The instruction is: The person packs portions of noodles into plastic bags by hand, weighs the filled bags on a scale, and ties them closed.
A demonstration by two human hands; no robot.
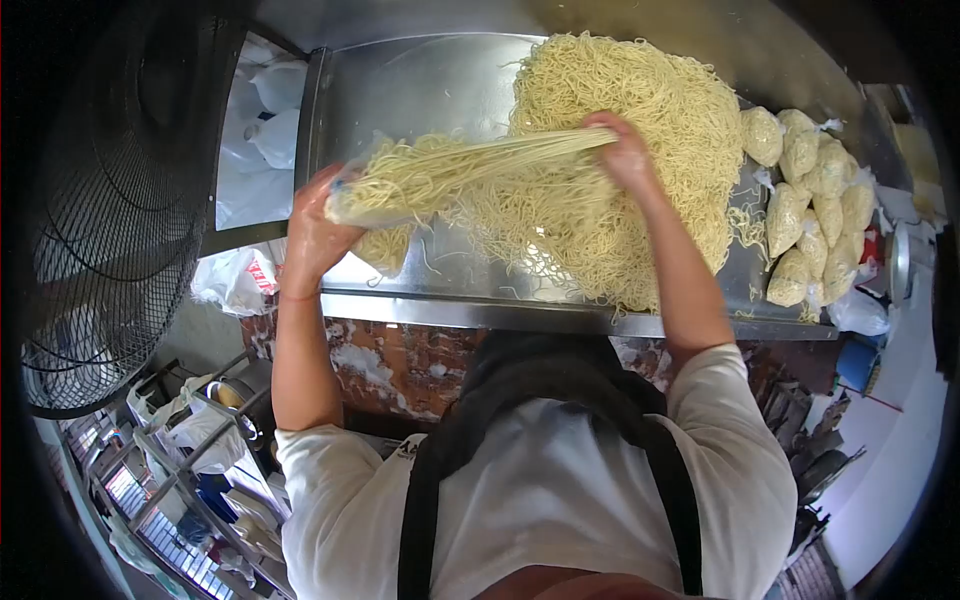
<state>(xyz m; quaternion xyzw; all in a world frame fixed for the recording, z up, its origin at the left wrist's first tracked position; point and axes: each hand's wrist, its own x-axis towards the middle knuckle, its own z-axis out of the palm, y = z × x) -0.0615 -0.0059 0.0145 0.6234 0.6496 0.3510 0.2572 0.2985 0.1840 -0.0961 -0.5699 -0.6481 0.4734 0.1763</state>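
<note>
A large heap of yellow noodles (640, 90) covers the middle and right of the metal tray (430, 85). My left hand (322, 225) grips a clear plastic bag (372, 207) partly filled with noodles, at the tray's left side. Above the heap, my right hand (622, 155) is closed on a bundle of long noodles (510, 155), stretched across to the bag's opening. A few loose noodles lie under the bag on the metal.
Several tied bags of noodles (828, 170) are piled at the tray's right end. A black fan guard (110, 220) stands at the far left, near white plastic bags (265, 145). The tray's raised front edge (480, 312) runs before my body. A cluttered rack (190, 465) stands lower left.
</note>
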